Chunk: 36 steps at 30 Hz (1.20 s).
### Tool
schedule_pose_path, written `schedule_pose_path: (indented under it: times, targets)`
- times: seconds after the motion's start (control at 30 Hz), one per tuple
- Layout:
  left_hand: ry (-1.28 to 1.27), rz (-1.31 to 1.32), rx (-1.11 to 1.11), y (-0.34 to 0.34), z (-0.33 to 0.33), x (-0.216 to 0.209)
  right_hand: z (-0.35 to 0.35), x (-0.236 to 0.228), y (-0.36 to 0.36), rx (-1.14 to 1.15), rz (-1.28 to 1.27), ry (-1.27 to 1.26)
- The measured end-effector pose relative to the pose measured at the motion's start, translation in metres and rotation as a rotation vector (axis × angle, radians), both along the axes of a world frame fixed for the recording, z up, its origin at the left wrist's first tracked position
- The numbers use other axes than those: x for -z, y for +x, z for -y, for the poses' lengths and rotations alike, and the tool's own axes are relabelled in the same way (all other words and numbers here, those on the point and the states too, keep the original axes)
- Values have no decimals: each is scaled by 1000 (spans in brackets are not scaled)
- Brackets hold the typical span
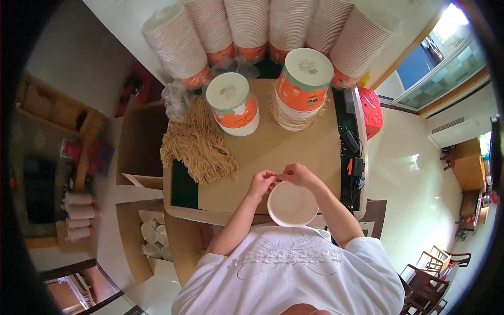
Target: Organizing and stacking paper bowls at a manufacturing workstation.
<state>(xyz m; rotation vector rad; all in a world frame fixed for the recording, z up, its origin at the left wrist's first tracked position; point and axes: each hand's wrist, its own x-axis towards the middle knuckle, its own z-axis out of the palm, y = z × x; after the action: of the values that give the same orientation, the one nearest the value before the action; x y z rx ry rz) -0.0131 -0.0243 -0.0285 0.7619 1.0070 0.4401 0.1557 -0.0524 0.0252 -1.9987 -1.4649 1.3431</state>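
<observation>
A white round paper tub (292,205) is at the table's near edge, in front of my chest, its open mouth toward me. My left hand (263,183) is closed in a pinch just beyond the upper left of its rim. My right hand (298,175) is bent over the far side of the rim, fingers pinched together and meeting the left fingertips. Whatever lies between the fingers is too small to make out. Left of my hands, a heap of tan paper cords (198,144) spreads over the tabletop.
Upside-down orange-and-white paper tubs (236,121) and a taller stack (303,89) stand ahead on the cardboard-covered table (268,152). Several wrapped tub stacks (247,23) line the back. Black chargers (356,167) lie at the right edge. An open carton (134,231) stands lower left.
</observation>
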Motion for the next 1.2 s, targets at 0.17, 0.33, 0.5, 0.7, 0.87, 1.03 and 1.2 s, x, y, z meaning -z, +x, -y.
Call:
schedule_pose_path:
  times: [0.17, 0.33, 0.5, 0.7, 0.87, 1.03, 1.2]
  targets:
    - [-6, 91, -24, -4, 4, 16, -5, -8, 1, -121, -131, -90]
    - [4, 17, 17, 1, 3, 9, -1, 23, 10, -10, -322, -76]
    - [167, -37, 64, 4, 3, 23, -5, 33, 10, -5, -442, -76]
    - [223, -88, 100, 5, 2, 25, -3, 31, 10, 73, -400, -92]
    - [152, 20, 119, 1, 0, 16, -3, 26, 8, 71, -351, -107]
    - [137, 125, 147, 1, -3, 3, -1, 38, 12, 92, -445, -85]
    - [151, 122, 182, 1, -6, 13, -2, 32, 11, 86, -452, -70]
